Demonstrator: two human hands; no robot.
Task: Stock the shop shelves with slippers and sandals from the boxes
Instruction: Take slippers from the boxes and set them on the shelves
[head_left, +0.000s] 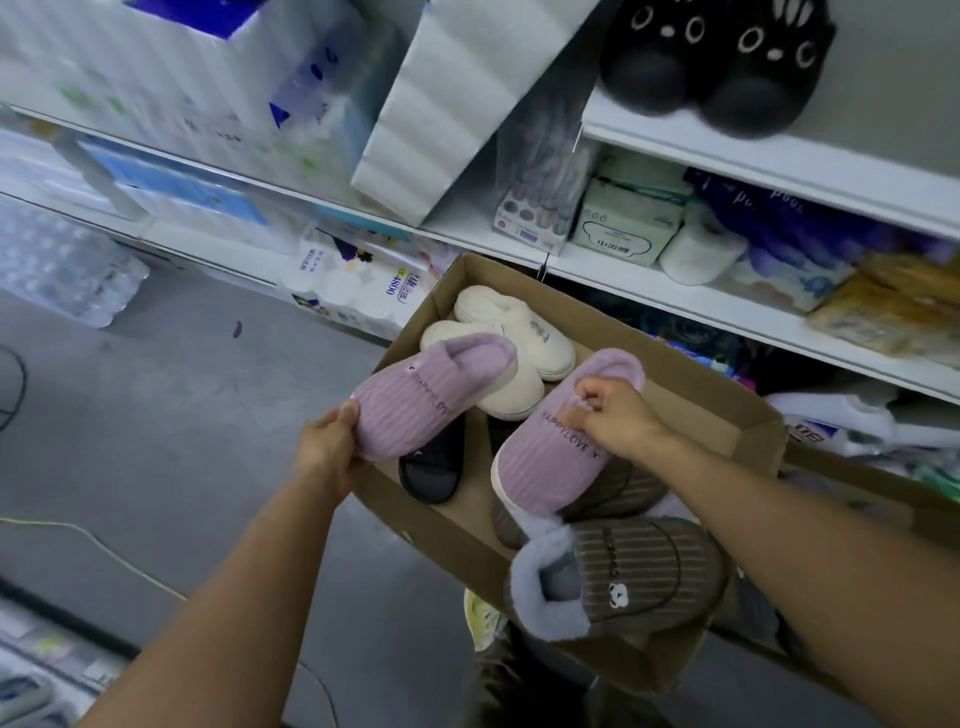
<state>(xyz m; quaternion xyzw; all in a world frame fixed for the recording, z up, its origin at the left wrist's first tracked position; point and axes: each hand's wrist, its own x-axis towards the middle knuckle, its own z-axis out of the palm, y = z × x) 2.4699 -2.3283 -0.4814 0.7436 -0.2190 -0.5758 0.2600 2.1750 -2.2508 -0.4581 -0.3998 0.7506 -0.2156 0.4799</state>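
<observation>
**A lilac pair lifted over the box, the shelf up and to the right**

The left hand (328, 451), at centre-left of the frame, grips one lilac slipper (434, 391) by its toe end, fingers curled round the edge. The right hand (613, 418), just right of centre, pinches the collar of the second lilac slipper (545, 457) between curled fingers and thumb. Both hands are closed on their slippers; neither is free.

Each slipper's long axis runs diagonally, toe toward the lower left and fleecy opening toward the upper right. They lie roughly parallel, apart from one another, above the open cardboard box (748, 410) that fills the middle of the frame.

Inside the box sit a cream pair (514, 338) toward the top, a dark sandal (431, 467) below the left-hand slipper, and brown striped slippers (644, 577) at the lower edge, one bearing a small panda motif.

A white shelf (779, 166) crosses the upper right, carrying a black fluffy pair (717, 62). Tissue packs (623, 223) fill the level below it.

The shelf with footwear lies up and to the right of both hands, so the right hand looks nearer to it. I judge that the slippers' openings already point that way, so they would need lifting more than turning.
</observation>
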